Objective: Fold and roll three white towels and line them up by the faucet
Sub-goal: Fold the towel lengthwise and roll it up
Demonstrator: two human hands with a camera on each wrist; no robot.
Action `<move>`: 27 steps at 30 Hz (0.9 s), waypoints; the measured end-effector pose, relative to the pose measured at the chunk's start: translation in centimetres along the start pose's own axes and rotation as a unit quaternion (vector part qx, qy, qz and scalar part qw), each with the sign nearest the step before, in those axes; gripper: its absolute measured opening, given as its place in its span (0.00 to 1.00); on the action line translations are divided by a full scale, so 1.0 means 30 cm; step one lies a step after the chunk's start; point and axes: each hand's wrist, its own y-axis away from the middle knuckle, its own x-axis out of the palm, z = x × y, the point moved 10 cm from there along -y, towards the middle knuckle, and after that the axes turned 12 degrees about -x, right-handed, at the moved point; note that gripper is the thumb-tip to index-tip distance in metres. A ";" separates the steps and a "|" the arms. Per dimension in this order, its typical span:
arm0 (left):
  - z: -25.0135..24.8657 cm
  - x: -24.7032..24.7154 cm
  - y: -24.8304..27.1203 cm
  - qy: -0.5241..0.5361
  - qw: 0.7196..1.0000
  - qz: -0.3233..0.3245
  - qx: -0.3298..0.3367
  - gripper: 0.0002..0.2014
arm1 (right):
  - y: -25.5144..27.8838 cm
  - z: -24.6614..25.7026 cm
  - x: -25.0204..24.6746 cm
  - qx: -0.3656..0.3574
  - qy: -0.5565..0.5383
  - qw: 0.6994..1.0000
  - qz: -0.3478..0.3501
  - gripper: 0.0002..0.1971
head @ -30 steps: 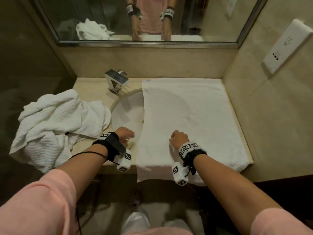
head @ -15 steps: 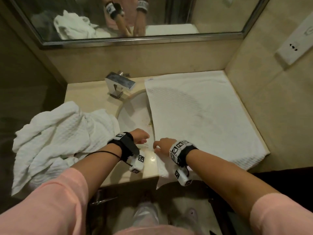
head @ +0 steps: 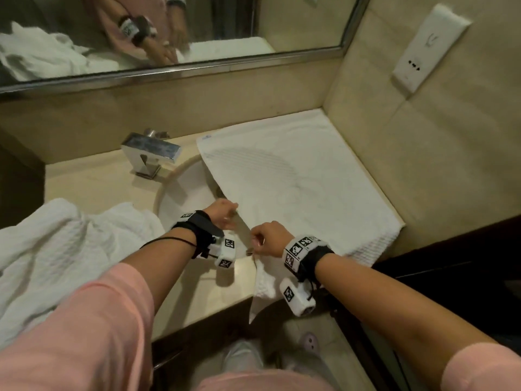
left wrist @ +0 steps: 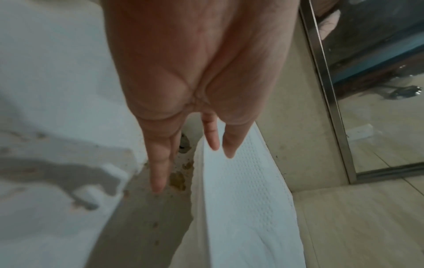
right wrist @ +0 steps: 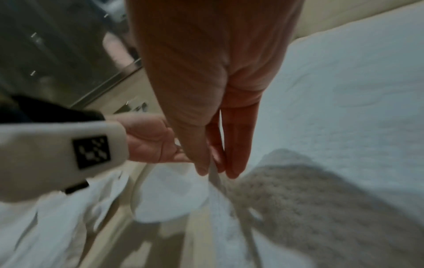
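Since a second ago both hands have closed in at frame centre: the right hand [head: 267,239] now pinches the flat towel's [head: 296,176] left edge beside the sink [head: 183,198]. The left hand [head: 222,211], fingers straight, touches that edge (the first fold is likely starting), right of the faucet [head: 150,155].

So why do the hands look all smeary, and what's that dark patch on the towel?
Head view: left hand is motion-blurred. Right wrist view: dim and soft; the grey patch on the spread towel is a shadow. Left wrist view: the towel pile is out of focus.
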 end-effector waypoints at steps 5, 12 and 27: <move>-0.146 0.043 -0.041 0.054 0.997 -0.016 0.052 0.24 | 0.155 -0.130 -0.059 0.069 -0.266 0.958 -0.087 0.10; -0.243 0.050 -0.089 -0.052 0.989 -0.112 0.077 0.29 | 0.359 -0.214 -0.118 0.097 -0.444 0.881 -0.132 0.16; -0.634 0.297 0.082 -0.093 0.907 -0.308 0.271 0.32 | 0.555 -0.499 -0.180 0.279 -0.394 0.862 -0.155 0.16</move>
